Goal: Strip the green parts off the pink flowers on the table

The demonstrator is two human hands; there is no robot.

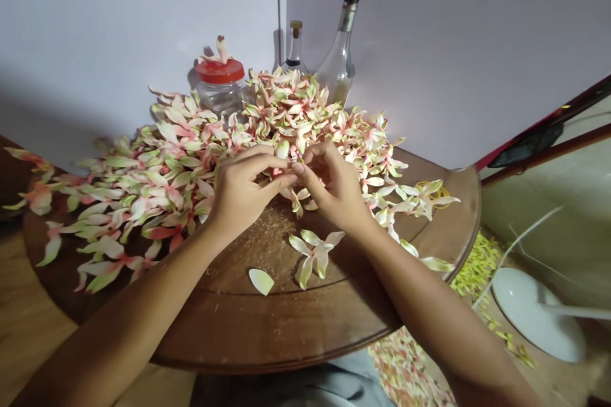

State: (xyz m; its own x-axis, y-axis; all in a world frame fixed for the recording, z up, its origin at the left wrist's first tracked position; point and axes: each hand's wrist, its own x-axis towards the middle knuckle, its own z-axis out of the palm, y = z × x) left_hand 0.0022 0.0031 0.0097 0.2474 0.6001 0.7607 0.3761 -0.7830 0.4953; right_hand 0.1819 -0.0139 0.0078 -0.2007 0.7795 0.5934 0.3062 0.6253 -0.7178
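Note:
My left hand (241,187) and my right hand (337,187) meet over the middle of the round wooden table (210,324). Thumb and fingers of both hands are pinched together on a small pink-and-white flower, mostly covered by the fingertips. Just behind them rises a big heap of pink, white and pale green flowers (291,108). Closer to me, below the right wrist, a single white-green flower (312,257) lies with its petals spread. A loose pale petal (261,281) rests to its left.
Behind the heap stand a red-lidded jar (220,72) with a flower on top, a corked bottle (296,44) and a taller bottle (347,38). Yellow rubber bands (442,196) lie at right. On the floor are yellow-green pieces (477,264), more flowers (405,372) and a white round base (534,311).

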